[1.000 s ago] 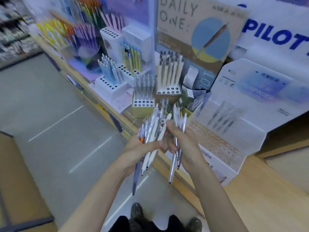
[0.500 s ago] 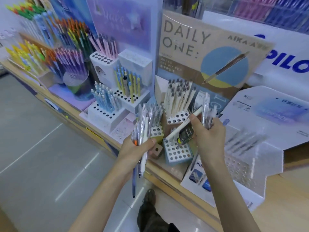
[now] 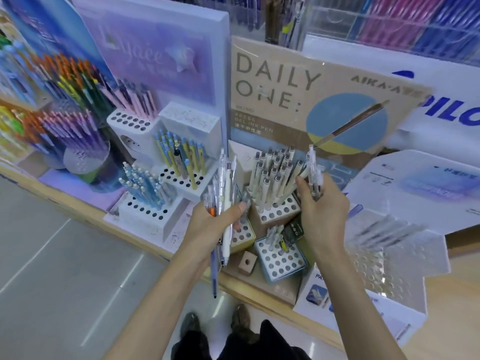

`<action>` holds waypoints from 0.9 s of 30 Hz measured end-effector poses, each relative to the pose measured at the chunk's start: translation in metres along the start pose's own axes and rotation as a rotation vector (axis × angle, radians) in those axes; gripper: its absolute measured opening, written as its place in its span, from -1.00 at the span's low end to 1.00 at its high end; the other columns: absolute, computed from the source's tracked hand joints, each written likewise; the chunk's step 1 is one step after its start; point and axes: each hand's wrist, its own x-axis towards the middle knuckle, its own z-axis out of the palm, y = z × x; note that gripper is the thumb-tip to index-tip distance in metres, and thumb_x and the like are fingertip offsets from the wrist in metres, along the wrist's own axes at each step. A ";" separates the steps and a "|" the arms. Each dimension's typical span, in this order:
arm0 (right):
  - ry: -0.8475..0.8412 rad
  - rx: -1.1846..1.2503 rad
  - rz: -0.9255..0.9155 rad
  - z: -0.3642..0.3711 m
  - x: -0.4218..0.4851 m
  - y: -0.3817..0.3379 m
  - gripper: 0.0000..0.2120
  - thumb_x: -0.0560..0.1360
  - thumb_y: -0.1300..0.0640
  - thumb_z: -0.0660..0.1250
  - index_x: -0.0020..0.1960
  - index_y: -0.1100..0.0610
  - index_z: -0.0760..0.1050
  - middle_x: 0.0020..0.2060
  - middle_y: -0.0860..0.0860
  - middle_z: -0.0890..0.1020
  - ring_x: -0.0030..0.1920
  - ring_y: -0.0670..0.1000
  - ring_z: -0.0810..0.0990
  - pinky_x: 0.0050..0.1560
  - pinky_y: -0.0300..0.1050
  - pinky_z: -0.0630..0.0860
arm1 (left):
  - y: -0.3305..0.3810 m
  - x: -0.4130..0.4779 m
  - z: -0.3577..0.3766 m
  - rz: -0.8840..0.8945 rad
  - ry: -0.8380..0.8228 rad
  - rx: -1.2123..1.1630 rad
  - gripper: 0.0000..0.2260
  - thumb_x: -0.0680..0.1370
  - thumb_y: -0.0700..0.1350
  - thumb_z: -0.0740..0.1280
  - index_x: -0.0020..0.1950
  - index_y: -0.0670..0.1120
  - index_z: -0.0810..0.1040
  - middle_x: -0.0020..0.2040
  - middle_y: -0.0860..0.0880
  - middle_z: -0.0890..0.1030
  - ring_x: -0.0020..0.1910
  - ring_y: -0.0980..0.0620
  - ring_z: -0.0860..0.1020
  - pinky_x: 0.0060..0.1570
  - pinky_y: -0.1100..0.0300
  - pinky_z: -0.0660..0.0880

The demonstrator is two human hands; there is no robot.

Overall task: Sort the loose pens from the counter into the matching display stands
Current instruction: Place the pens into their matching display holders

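Head view: at the centre of the frame, the left hand (image 3: 213, 227) curls tightly round a bundle of pens (image 3: 224, 188). To its right, the right hand (image 3: 323, 211) grips a few clear pens (image 3: 313, 167) upright, just beside the stand of cream pens (image 3: 279, 211) on the wooden counter (image 3: 465, 294).

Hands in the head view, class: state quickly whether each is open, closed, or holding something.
Left hand: closed round a bundle of clear and white plastic pens.
Right hand: closed round a few clear plastic pens.
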 end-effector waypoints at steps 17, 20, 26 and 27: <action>-0.122 -0.201 0.032 0.013 -0.006 0.000 -0.94 0.53 0.12 0.37 -0.10 0.10 0.53 -0.44 -0.14 0.38 -0.44 -0.10 0.37 -0.43 -0.33 0.24 | 0.011 0.030 -0.014 -0.076 -0.111 0.043 -0.84 0.41 -0.10 0.48 -0.06 -0.10 0.59 -0.42 0.00 0.62 -0.40 0.11 0.59 -0.18 0.10 0.53; -0.134 -0.172 0.090 0.013 -0.004 0.002 -0.90 0.51 0.07 0.38 -0.12 0.07 0.51 -0.43 -0.02 0.46 -0.44 -0.09 0.38 -0.41 -0.25 0.27 | 0.014 0.030 -0.015 -0.077 -0.115 0.026 -0.85 0.37 -0.08 0.48 -0.13 -0.07 0.59 -0.45 0.03 0.61 -0.44 0.12 0.57 -0.30 0.18 0.51; -0.001 0.125 0.228 0.005 -0.019 0.000 -0.74 0.52 -0.06 0.33 0.14 -0.05 0.36 -0.15 -0.18 0.59 -0.20 -0.23 0.56 -0.27 -0.38 0.42 | 0.018 0.027 -0.024 -0.075 -0.118 -0.001 -0.68 0.20 0.03 0.49 -0.12 -0.05 0.60 -0.41 0.03 0.64 -0.40 0.14 0.60 -0.18 0.12 0.50; 0.015 0.172 0.211 0.004 -0.022 -0.002 -0.81 0.54 -0.06 0.29 0.10 -0.07 0.36 -0.20 -0.20 0.58 -0.26 -0.22 0.54 -0.28 -0.35 0.44 | 0.018 0.027 -0.026 -0.076 -0.114 -0.010 -0.65 0.18 0.05 0.49 -0.11 -0.06 0.59 -0.40 0.03 0.64 -0.39 0.14 0.61 -0.15 0.11 0.50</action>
